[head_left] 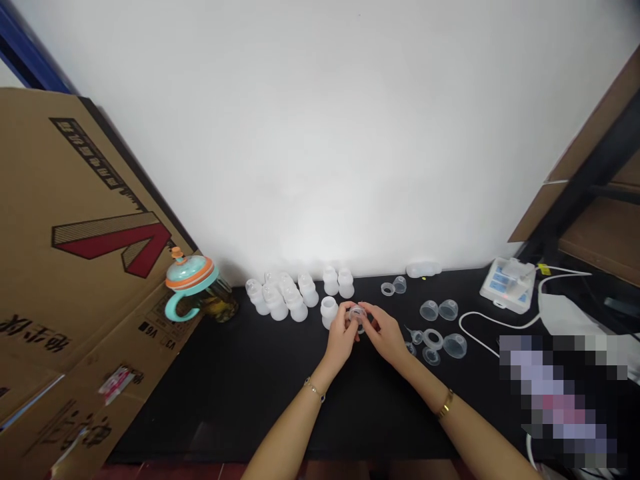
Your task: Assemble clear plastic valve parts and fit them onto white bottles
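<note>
Left hand [341, 337] and right hand [385, 333] brought together, fingertips of both pinched round a small clear cap [357, 313], held just above the black table [240, 387]. Cap round and squat, see-through with a whitish rim, partly hidden by the fingers; no plain long axis, flat face seemingly turned up towards the camera, though too small to tell for sure. Thin bracelet [314, 389] on the left wrist, gold bangle [445, 403] on the right. Just beyond the left fingertips, one white bottle [329, 310] standing upright; farther beyond, a pair of bottles [339, 281], and off to the left of the hands a cluster of bottles [280, 297], all upright. To the right of the right hand, clear rings [433, 339] lying flat and clear domes [439, 310] resting on the table, near one another. Well to the right, a white device [507, 285] with a white cable [480, 327] looping back towards the hands. Far to the left, a glass mug [195, 287] with a teal handle and orange-rimmed lid, beside a leaning cardboard box [75, 267]. Beyond everything, a plain white wall [325, 133].
</note>
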The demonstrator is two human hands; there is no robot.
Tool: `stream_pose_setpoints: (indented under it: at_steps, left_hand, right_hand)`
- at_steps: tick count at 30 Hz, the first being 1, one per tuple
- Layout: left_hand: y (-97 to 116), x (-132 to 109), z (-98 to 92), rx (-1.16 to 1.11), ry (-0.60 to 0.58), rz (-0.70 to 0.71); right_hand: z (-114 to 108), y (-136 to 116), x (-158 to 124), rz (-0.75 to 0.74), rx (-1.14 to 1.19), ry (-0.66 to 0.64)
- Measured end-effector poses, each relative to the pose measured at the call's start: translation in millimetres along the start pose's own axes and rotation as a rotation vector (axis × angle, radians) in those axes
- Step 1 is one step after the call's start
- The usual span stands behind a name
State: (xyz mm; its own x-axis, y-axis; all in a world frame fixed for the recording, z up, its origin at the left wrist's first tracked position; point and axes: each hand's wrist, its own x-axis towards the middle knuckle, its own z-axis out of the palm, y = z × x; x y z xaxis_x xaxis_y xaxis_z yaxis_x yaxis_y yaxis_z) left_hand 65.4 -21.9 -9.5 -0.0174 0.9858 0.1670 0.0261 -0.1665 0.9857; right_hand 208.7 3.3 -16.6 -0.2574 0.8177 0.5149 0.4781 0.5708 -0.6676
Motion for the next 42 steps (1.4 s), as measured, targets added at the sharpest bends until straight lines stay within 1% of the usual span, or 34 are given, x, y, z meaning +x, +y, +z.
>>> stream_pose_setpoints:
  at_steps: [7,10,15,19,25,31,36,42]
  left_hand:
    - [0,1,-0.3,0.067,0.032,0.002]
    - [-2,1,0.5,0.044,0.035,-0.007]
    - [-4,2,1.1,-0.033,0.007,-0.014]
    - [-4,3,0.6,-0.022,0.009,-0.009]
    - [-10,4,0.9,0.089,0.039,0.003]
    - [-19,7,-4.2,0.212,0.05,0.059]
    - [-16,9,-7.0,0.29,0.038,0.082]
    - [-15,10,-7.6,0.316,0.032,0.127]
  right_hand:
    - [3,5,-1,0.009,0.026,-0.019]
    - [3,5,-1,0.003,0.029,-0.027]
    - [2,4,0,-0.012,0.02,-0.025]
    - [0,3,1,-0.03,0.021,-0.029]
    - [0,5,1,-0.041,0.012,-0.016]
    - [2,9,1,-0.041,0.036,-0.01]
    - [3,12,2,-0.046,0.03,0.004]
    - [4,16,4,-0.081,0.002,-0.008]
